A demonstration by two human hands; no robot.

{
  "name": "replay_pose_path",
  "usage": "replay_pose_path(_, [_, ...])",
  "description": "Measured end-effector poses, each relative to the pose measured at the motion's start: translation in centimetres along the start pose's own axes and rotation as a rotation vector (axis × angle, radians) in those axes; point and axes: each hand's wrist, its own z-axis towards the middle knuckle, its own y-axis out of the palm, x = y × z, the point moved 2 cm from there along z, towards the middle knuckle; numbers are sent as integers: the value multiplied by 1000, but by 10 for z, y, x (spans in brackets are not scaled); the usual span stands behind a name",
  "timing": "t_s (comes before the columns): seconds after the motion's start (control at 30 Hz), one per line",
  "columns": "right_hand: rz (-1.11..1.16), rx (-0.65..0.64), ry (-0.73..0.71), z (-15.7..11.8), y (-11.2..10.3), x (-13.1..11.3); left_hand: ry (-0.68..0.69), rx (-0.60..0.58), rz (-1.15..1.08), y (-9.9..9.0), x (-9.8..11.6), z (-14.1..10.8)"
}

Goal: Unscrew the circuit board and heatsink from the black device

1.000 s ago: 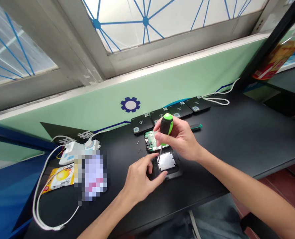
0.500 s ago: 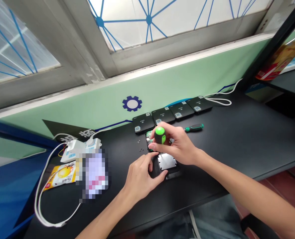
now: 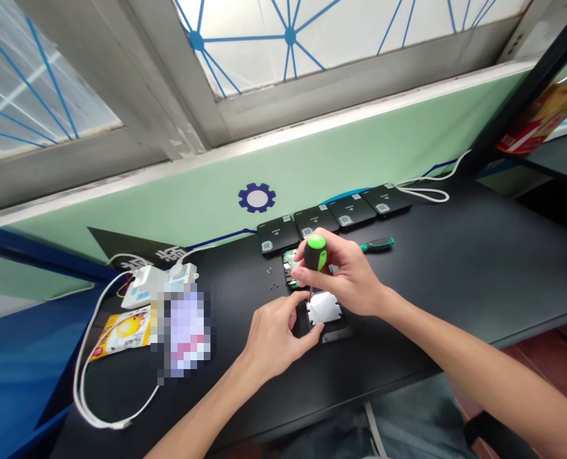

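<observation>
My right hand [image 3: 353, 271] is closed around the green and black handle of a screwdriver [image 3: 316, 252], held nearly upright. Its shaft points down at the upper left edge of a silver metal plate [image 3: 325, 310]; whether the tip sits in a screw is too small to tell. The plate lies in a black plastic casing [image 3: 337, 333] on the table. My left hand [image 3: 271, 335] grips the casing's left side between thumb and fingers. Just behind, partly hidden by my right hand, is a green circuit board [image 3: 290, 259] in a black housing.
Small loose screws [image 3: 269, 271] lie left of the board. A second screwdriver [image 3: 379, 244] rests behind my right hand. Several flat black devices [image 3: 353, 210] line the wall. At left are a power strip [image 3: 142, 288], a yellow-white packet [image 3: 125, 331] and a white cable [image 3: 80, 389].
The view has shifted slightly. The screwdriver handle has moved a little to the right and up with my right hand. My left hand keeps its hold on the casing.
</observation>
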Motion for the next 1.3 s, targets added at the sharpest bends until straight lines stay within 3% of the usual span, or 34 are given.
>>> replay_pose_path(0.17, [80,26,23,1,-1,1,-9,-8,-41,3,0,3])
replay_pose_path(0.53, [131,70,-1,2,-3,1,155,146,-44,8,-6,1])
replay_pose_path(0.87, [97,293,-89,10,-18,-12,246,300,-57,6,-5,-2])
replay_pose_path(0.93, [108,292,-21,14,-25,-13,245,339,-61,2,-5,-1])
replay_pose_path(1.1, [135,101,424,21,-32,5,215,448,-41,-12,-6,0])
replay_pose_path(1.3, [138,-92,641,-3,-25,21,180,469,-48,-22,-4,0])
